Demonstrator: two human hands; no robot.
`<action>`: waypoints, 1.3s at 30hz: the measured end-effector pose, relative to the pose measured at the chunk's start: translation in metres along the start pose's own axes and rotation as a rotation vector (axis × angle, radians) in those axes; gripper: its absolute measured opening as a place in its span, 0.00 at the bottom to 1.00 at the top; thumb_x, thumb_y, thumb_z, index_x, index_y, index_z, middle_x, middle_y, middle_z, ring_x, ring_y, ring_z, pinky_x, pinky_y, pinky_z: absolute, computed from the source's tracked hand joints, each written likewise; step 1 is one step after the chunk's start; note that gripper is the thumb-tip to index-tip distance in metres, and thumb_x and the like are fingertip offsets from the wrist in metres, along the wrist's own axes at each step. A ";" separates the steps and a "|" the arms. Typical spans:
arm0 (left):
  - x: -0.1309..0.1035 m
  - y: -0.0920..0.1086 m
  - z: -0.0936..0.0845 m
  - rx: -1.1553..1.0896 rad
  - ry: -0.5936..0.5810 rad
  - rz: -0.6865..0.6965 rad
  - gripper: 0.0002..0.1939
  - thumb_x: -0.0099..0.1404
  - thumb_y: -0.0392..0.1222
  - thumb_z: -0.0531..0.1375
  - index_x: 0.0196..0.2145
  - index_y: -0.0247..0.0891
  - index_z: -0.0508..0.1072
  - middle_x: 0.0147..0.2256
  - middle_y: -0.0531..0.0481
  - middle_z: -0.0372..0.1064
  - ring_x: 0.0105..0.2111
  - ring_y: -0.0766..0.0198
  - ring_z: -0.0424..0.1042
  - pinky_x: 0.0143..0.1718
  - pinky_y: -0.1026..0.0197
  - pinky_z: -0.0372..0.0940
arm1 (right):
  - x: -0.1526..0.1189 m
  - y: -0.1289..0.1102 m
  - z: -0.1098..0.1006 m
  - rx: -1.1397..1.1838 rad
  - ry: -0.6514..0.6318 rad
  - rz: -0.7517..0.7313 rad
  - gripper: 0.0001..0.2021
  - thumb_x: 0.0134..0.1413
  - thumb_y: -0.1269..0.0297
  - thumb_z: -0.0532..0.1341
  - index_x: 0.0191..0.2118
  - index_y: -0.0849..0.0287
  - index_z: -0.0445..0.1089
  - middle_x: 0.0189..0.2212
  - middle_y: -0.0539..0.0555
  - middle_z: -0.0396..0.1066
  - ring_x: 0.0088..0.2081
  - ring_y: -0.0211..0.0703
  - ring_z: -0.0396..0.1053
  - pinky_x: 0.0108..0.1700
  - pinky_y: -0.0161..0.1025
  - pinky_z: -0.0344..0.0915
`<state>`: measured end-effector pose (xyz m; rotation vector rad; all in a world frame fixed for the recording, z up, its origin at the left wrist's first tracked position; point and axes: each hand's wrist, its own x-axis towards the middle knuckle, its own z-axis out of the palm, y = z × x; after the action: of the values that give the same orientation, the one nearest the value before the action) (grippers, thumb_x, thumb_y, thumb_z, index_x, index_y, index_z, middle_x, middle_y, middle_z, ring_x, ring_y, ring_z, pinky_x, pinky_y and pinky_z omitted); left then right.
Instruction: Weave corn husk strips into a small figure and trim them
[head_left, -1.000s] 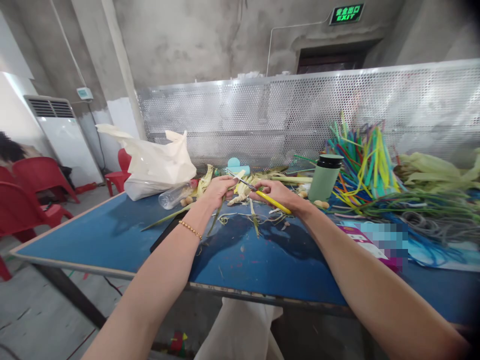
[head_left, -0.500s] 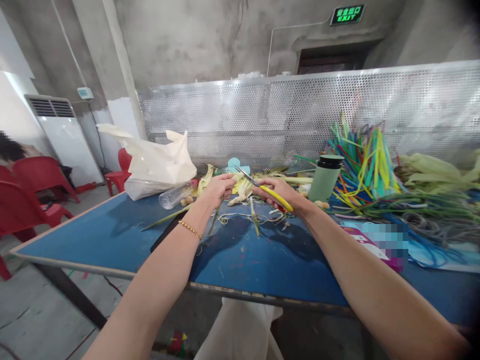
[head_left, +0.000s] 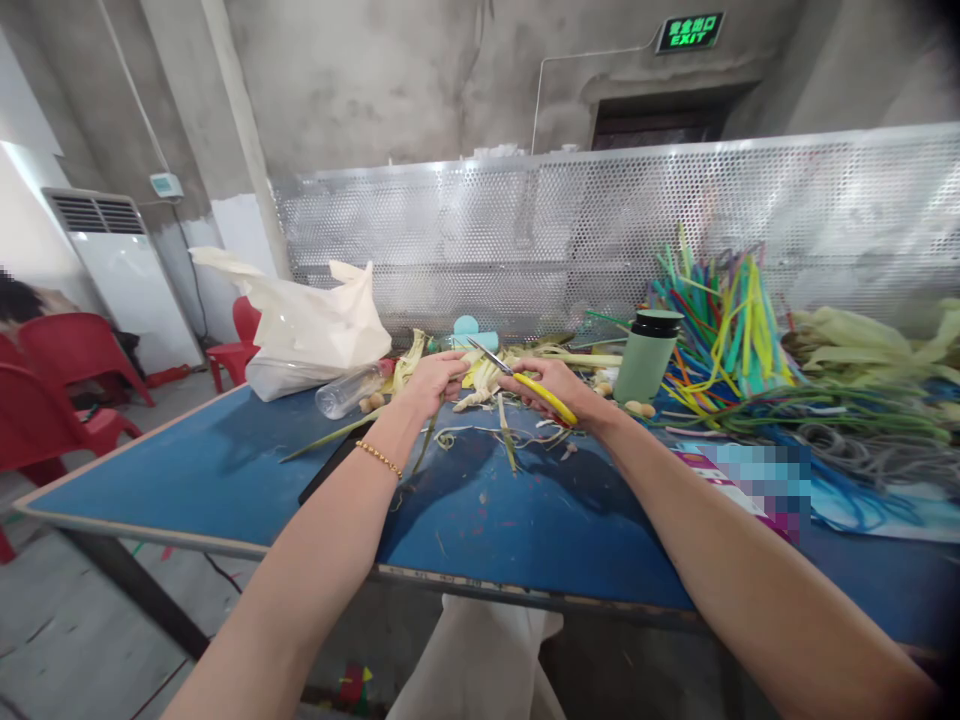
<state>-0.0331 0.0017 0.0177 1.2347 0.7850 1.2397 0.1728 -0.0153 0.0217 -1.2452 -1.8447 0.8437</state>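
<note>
The right hand is wrapped around the yellow grips of the scissors, whose blades slant away toward the left hand and reach past its fingertips on the far side. The left fingers are pinched together on a green strip that hangs just below them; whether they also hold the pale husk lying between the hands, behind the blades, cannot be told. With metal this near the left fingertips, a good snip likely calls for drawing them back from the blade line and leaving only a short, taut piece of fibre to cut. Husk of this kind probably bends and slips between blades, so biting near the pivot rather than at the tips should sever it more cleanly. The loose scraps below the right hand could snag, as could the table's stalk beyond that hand.
</note>
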 end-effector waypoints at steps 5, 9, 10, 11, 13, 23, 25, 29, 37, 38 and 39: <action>0.002 -0.002 -0.002 -0.002 -0.030 0.016 0.11 0.53 0.34 0.65 0.35 0.33 0.72 0.16 0.62 0.51 0.12 0.78 0.46 0.16 0.68 0.37 | 0.007 0.007 -0.008 -0.271 0.140 -0.001 0.26 0.48 0.39 0.63 0.40 0.58 0.74 0.21 0.51 0.69 0.20 0.39 0.65 0.22 0.35 0.60; 0.000 -0.001 0.001 0.049 0.044 0.108 0.10 0.55 0.35 0.65 0.36 0.31 0.73 0.16 0.60 0.55 0.12 0.77 0.48 0.17 0.68 0.40 | 0.015 0.019 -0.023 -0.813 0.300 0.061 0.22 0.49 0.47 0.65 0.40 0.62 0.77 0.38 0.62 0.77 0.42 0.55 0.74 0.41 0.41 0.67; -0.001 0.000 0.003 0.070 0.067 0.134 0.11 0.55 0.35 0.65 0.37 0.31 0.74 0.17 0.60 0.56 0.13 0.77 0.48 0.17 0.68 0.40 | 0.017 0.023 -0.027 -0.889 0.278 0.100 0.21 0.50 0.50 0.64 0.42 0.63 0.77 0.40 0.63 0.77 0.45 0.57 0.74 0.43 0.42 0.67; -0.002 0.001 0.005 0.092 0.081 0.158 0.11 0.56 0.34 0.65 0.38 0.30 0.74 0.17 0.59 0.57 0.13 0.77 0.49 0.17 0.67 0.40 | 0.018 0.027 -0.030 -0.944 0.245 0.149 0.20 0.51 0.53 0.63 0.43 0.63 0.77 0.41 0.64 0.77 0.46 0.58 0.74 0.44 0.43 0.67; -0.004 0.002 0.008 0.137 0.085 0.199 0.10 0.57 0.33 0.64 0.39 0.29 0.75 0.16 0.58 0.57 0.14 0.77 0.49 0.17 0.67 0.41 | 0.019 0.034 -0.034 -1.008 0.192 0.243 0.19 0.52 0.58 0.61 0.45 0.64 0.77 0.43 0.66 0.77 0.47 0.59 0.74 0.45 0.44 0.67; -0.004 0.000 0.015 0.302 0.144 0.504 0.07 0.58 0.37 0.64 0.35 0.32 0.80 0.22 0.52 0.68 0.21 0.72 0.59 0.23 0.66 0.54 | 0.001 0.025 -0.032 -1.227 0.055 0.308 0.20 0.50 0.62 0.64 0.49 0.64 0.77 0.48 0.69 0.75 0.49 0.62 0.73 0.46 0.50 0.69; -0.005 0.001 0.018 0.377 0.172 0.627 0.07 0.59 0.37 0.64 0.35 0.35 0.80 0.29 0.48 0.75 0.27 0.68 0.67 0.29 0.64 0.61 | -0.002 0.012 -0.034 -1.177 0.103 0.187 0.18 0.50 0.61 0.65 0.46 0.62 0.78 0.45 0.67 0.76 0.48 0.60 0.73 0.47 0.50 0.68; -0.012 0.006 0.024 0.517 0.199 0.788 0.07 0.60 0.34 0.62 0.35 0.38 0.81 0.36 0.47 0.78 0.37 0.63 0.71 0.43 0.60 0.64 | -0.006 -0.017 -0.025 -0.494 0.276 -0.398 0.16 0.61 0.56 0.58 0.45 0.60 0.77 0.38 0.58 0.78 0.39 0.45 0.73 0.43 0.41 0.68; -0.022 0.012 0.033 0.513 0.220 0.703 0.06 0.60 0.34 0.64 0.34 0.40 0.81 0.31 0.50 0.73 0.33 0.65 0.67 0.39 0.64 0.61 | -0.011 -0.032 0.002 -0.122 0.449 -0.647 0.14 0.55 0.50 0.64 0.32 0.58 0.74 0.31 0.53 0.72 0.34 0.40 0.68 0.36 0.38 0.65; -0.022 0.013 0.033 0.526 0.216 0.708 0.06 0.60 0.34 0.64 0.34 0.41 0.81 0.31 0.50 0.72 0.33 0.64 0.67 0.39 0.64 0.60 | -0.012 -0.032 0.002 -0.113 0.456 -0.654 0.14 0.55 0.51 0.64 0.32 0.57 0.74 0.31 0.53 0.72 0.34 0.40 0.68 0.36 0.38 0.65; -0.022 0.013 0.033 0.545 0.210 0.714 0.07 0.61 0.35 0.63 0.35 0.41 0.81 0.31 0.50 0.72 0.33 0.64 0.66 0.39 0.64 0.60 | -0.013 -0.032 0.002 -0.110 0.458 -0.667 0.13 0.56 0.51 0.64 0.33 0.57 0.73 0.32 0.52 0.72 0.34 0.40 0.68 0.36 0.38 0.65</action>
<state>-0.0104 -0.0291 0.0332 1.9572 0.9027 1.8209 0.1599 -0.0377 0.0445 -0.7137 -1.7581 0.0822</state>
